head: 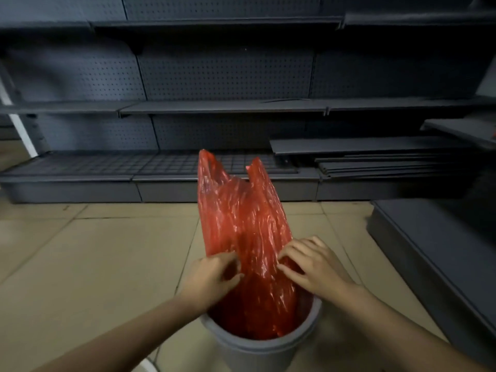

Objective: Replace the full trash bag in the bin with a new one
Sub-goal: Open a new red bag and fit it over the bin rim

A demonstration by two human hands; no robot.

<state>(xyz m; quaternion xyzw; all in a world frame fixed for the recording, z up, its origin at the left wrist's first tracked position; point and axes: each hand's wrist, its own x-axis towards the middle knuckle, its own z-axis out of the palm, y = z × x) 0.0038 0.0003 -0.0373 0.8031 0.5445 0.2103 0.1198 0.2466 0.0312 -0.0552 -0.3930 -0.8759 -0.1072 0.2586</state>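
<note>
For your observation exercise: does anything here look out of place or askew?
Yes: loose shelf boards lie stacked on the bottom shelf at right instead of mounted. The red bag sticks up out of the bin, not yet fitted.

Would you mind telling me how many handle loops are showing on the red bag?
2: the left loop and the right loop, both sticking up at the top of the red bag, above the bin.

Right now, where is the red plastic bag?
In the head view, the red plastic bag stands in the centre, its bottom inside the round grey bin, with the left hand and right hand pinching its sides.
</note>
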